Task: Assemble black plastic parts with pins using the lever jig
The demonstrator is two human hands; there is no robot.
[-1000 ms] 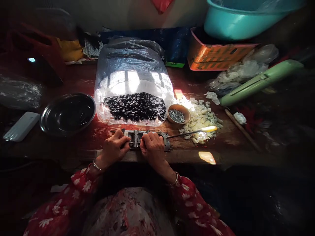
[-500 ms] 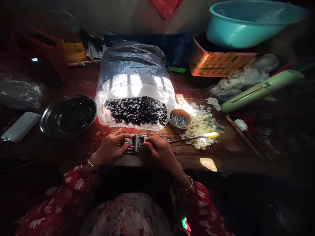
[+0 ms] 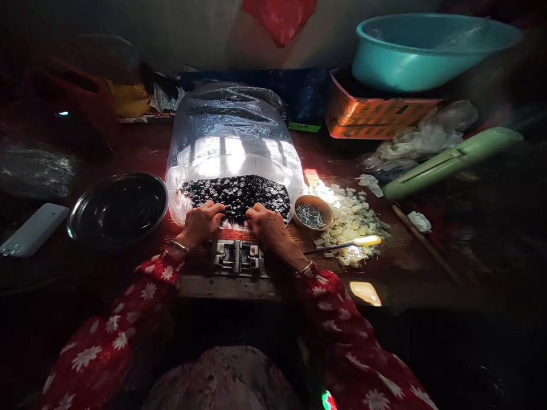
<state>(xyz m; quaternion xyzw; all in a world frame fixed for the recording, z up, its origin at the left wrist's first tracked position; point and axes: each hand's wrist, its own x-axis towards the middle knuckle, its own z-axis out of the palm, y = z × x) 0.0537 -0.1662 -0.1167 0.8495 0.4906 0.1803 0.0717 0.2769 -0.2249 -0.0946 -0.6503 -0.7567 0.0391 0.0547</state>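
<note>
We record both hands at the near part of a heap of small black pieces (image 3: pixel 239 191), which lies on the open end of a translucent white bag (image 3: pixel 233 128). Our left hand (image 3: pixel 199 224) reaches in from the left, thumb and forefinger close to each other at the pieces; we cannot tell whether they meet or pinch one. Our right hand (image 3: pixel 268 228) reaches in from the other side, fingers bent toward the thumb at the heap; its grip, too, we cannot tell. The hands are apart, with black pieces between them. Nearer to us, a metal fixture (image 3: pixel 237 258) with a central bar and paired side parts lies on the dark red wooden table (image 3: pixel 194 286), close to its front edge, untouched by either hand. Just right of the bag we note a small tan bowl (image 3: pixel 328 221) holding thin metal pins (image 3: pixel 308 216), then a spread of pale pieces (image 3: pixel 356 213). A yellow-handled tool (image 3: pixel 367 241) lies with its handle over the near part of that spread, its dark shaft running toward our right forearm. Left of the bag sits a wide metal basin (image 3: pixel 117 219), with a white oblong object (image 3: pixel 35 230) beyond it, farther left.
</note>
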